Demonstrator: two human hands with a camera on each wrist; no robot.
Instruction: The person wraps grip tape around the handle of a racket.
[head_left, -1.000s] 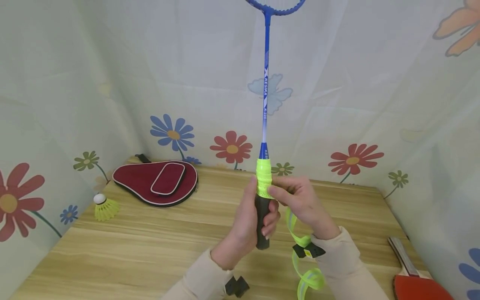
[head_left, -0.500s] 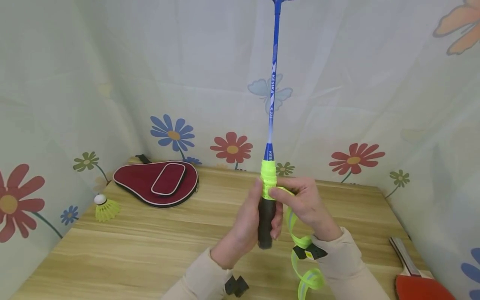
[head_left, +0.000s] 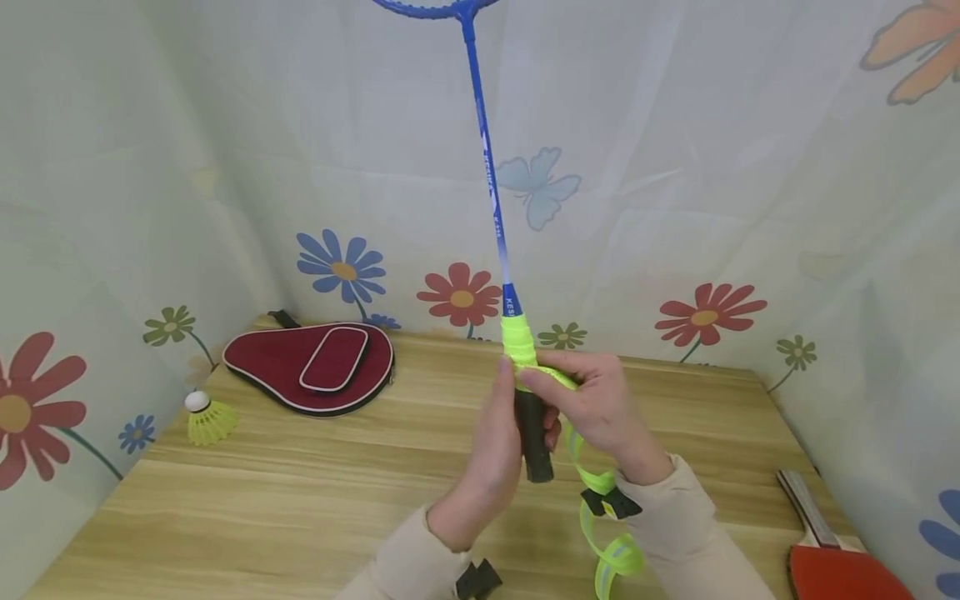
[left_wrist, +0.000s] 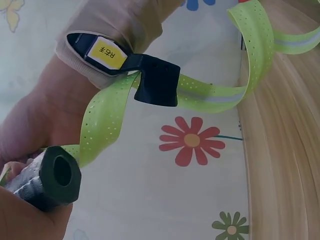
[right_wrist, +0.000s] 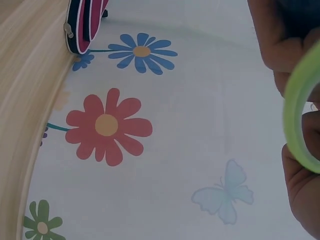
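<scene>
A blue badminton racket (head_left: pixel 491 179) stands nearly upright in the head view, its top leaning left and its head cut off by the frame. My left hand (head_left: pixel 491 450) grips its black handle (head_left: pixel 535 437) from the left, fingers wrapped behind. Yellow-green perforated grip tape (head_left: pixel 517 340) is wound round the upper handle. At the lower edge of that winding, my right hand (head_left: pixel 600 400) pinches the tape between thumb and forefinger. The loose tape (left_wrist: pixel 106 122) loops down past the right wrist in the left wrist view. The handle's butt end (left_wrist: pixel 61 174) points at that camera.
On the wooden table (head_left: pixel 315 500) lie a dark red paddle case (head_left: pixel 270 358) at back left and a yellow shuttlecock (head_left: pixel 212 419) beside it. A red table tennis bat (head_left: pixel 840 571) is at front right. A flowered curtain (head_left: pixel 420 125) hangs behind and at both sides.
The racket shaft leaned slightly right, then swung left, so its top now tilts left. The handle turned in my left hand, and the right hand shifted slightly left with the tape.
</scene>
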